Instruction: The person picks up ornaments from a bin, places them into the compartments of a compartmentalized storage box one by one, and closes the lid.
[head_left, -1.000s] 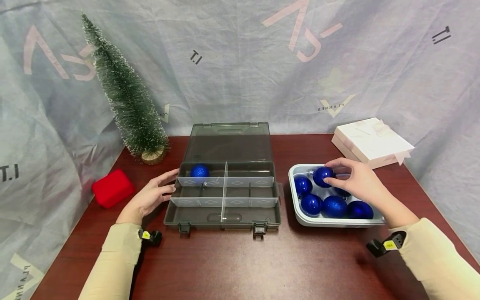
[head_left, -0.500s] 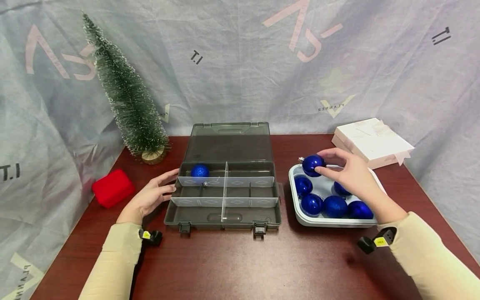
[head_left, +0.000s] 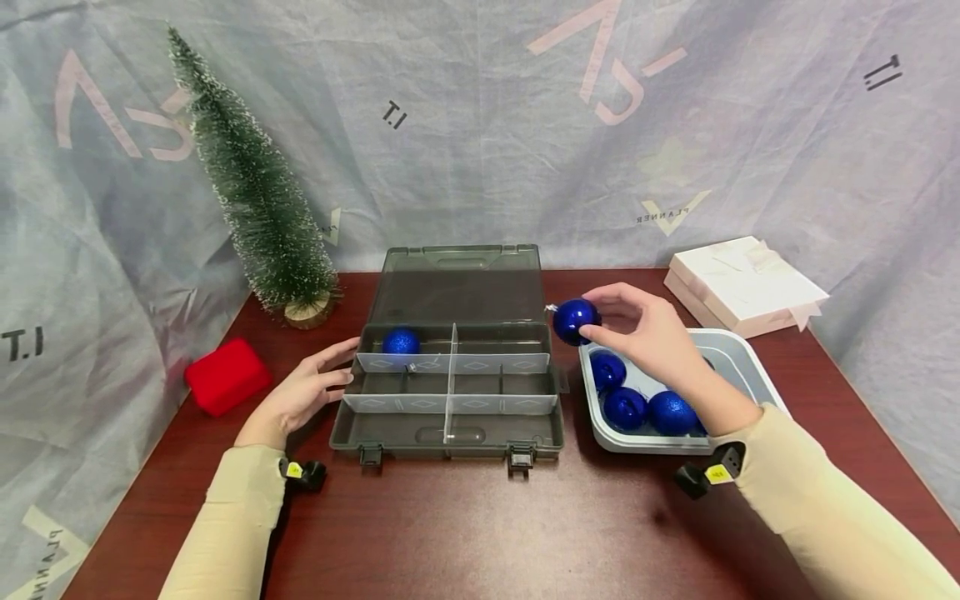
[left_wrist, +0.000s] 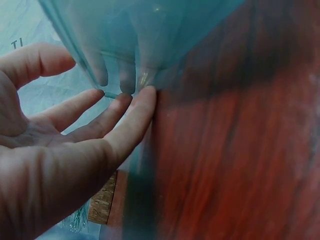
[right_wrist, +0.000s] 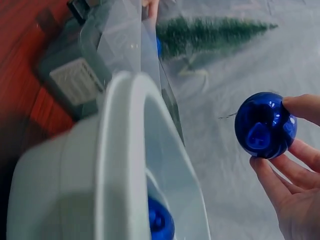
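Note:
In the head view my right hand [head_left: 645,337] pinches a shiny blue Christmas bauble [head_left: 575,322] by its side, above the near-left rim of the pale tub and close to the divided case. The right wrist view shows the bauble [right_wrist: 265,125] between thumb and fingertips. The grey see-through case [head_left: 498,429] lies with its lid raised; a glittery blue bauble [head_left: 401,341] sits in its back left compartment. My left hand [head_left: 300,392] rests its fingertips against the case's left side, fingers fairly straight. The pale tub [head_left: 750,367] holds several blue baubles [head_left: 625,409], some hidden behind my right forearm.
A small artificial Christmas tree [head_left: 255,183] on a wooden base stands at the back left. Nearer lies a red box [head_left: 227,377]. A white gift box [head_left: 746,283] with a bow sits at the back right, behind the tub. Grey cloth hangs behind the table.
My right hand has lifted the shiny bauble out of the tub and carried it left, towards the case. The left hand stays at the case's side.

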